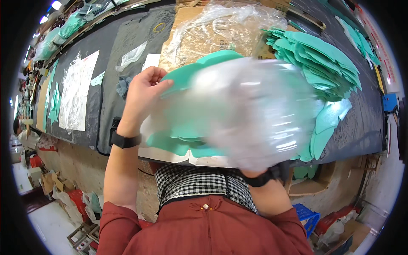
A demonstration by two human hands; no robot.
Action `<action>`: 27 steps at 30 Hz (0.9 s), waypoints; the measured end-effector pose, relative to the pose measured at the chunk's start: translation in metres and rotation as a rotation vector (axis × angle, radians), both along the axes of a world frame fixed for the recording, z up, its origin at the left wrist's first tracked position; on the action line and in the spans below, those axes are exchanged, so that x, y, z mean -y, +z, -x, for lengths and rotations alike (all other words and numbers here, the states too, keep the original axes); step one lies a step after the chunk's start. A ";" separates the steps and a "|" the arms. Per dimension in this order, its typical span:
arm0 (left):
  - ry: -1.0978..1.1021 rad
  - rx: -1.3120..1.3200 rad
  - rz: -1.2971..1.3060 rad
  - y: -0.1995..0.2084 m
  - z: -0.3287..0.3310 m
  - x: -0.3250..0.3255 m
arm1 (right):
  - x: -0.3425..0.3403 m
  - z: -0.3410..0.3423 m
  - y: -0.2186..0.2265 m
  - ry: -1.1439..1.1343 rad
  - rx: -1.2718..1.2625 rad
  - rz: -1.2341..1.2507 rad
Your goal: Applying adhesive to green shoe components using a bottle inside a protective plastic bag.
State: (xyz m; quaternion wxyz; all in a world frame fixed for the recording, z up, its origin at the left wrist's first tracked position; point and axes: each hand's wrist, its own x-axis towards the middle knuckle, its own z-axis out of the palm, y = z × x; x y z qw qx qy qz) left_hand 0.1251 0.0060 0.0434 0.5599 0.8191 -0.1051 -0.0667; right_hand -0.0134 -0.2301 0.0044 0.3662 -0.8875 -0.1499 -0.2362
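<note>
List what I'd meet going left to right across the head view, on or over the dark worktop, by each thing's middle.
Jagged green scrap, white sheet partly under clear film, left hand, motion-blurred clear plastic, stack of green pieces.

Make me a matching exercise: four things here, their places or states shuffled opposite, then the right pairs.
1. Left hand
2. Clear plastic film
3. Yellow ring
4. Blue plastic crate

A. Beside the right maroon sleeve
B. On the dark tabletop, left of the cardboard
C. Blurred, in front of the green cut sheets
D. At those sheets' upper-left edge

Pairs: 1-D, 2-C, 3-B, 4-A
</note>
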 end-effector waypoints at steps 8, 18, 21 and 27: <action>0.166 -0.153 0.321 0.032 0.020 -0.030 | 0.062 0.006 0.030 -0.116 -0.263 -1.050; 0.021 -0.252 0.136 0.005 0.090 0.002 | 0.078 0.010 0.079 -0.064 0.132 -1.078; 0.013 -0.201 -0.053 0.013 0.095 0.007 | 0.051 0.005 0.062 -0.251 0.001 -0.878; -0.027 0.048 -0.111 -0.002 0.105 0.003 | 0.006 0.022 0.008 -0.122 0.083 0.187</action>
